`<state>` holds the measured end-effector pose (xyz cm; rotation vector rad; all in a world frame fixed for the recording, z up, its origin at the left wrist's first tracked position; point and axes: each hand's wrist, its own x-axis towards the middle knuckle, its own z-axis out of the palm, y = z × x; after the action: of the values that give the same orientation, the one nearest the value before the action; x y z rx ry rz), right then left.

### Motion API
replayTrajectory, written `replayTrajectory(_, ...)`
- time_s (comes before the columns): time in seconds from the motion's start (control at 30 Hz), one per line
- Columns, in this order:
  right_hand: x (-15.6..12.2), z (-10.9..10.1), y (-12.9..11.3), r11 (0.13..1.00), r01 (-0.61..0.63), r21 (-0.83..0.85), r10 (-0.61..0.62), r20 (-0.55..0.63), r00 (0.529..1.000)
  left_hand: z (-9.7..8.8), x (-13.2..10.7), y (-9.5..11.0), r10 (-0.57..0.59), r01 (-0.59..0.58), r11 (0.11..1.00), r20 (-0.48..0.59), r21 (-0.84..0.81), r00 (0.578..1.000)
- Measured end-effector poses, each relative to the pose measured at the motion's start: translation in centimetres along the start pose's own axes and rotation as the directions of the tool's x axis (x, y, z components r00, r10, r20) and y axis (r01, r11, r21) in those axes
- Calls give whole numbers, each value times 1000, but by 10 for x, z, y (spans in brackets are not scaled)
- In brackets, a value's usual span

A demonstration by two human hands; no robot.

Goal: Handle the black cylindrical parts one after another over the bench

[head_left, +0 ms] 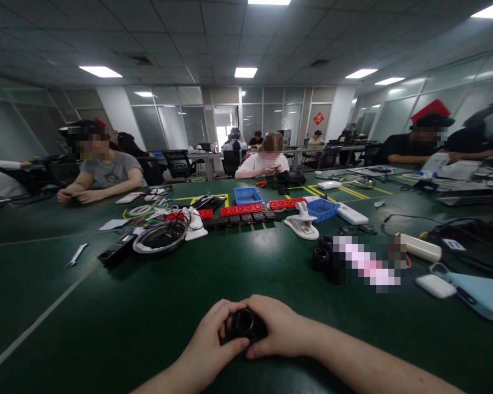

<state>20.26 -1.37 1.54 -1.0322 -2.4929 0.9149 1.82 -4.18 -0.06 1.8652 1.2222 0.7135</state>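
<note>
Near the table's front edge, a small black round part (245, 322) with a ring-like opening faces up towards me. My left hand (213, 342) curls around its left side, thumb at the lower edge. From the right, my right hand (277, 328) closes on the same part, its thumb below and fingers over the top. The fingers hide much of its body, so its exact kind cannot be made out. Further off to the right lie similar black round parts (321, 257), touched by neither hand.
Across the green table (168, 295) are a metal bowl (160, 238), red trays (241, 209), blue bins (247, 196), a white clip stand (303, 221) and a wrench (77, 255). A light blue pouch (482, 295) and cables lie right. Several people sit around.
</note>
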Motion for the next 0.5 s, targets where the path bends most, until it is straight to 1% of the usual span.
replayTrajectory(0.07, -1, -7, 5, 998, 25, 60, -30, 84, 996, -2, -1, -1, 36, -35, 999, 49, -21, 998)
replayTrajectory(0.17, 0, -11, 11, 999, 24, 43, -30, 129, 991, -4, -2, -1, 65, -63, 998, 83, -30, 994)
replayTrajectory(0.3, 1, -7, 13, 999, 31, 16, -32, 121, 992, -4, -1, -3, 59, -58, 998, 87, -14, 994)
replayTrajectory(0.43, 1, -4, 11, 998, -59, 7, 58, 82, 995, -3, -2, -1, 46, -46, 999, 75, 3, 996)
replayTrajectory(0.5, 1, -2, 10, 996, -83, -13, 83, 57, 995, -2, -2, 1, 28, -29, 999, 53, 16, 998)
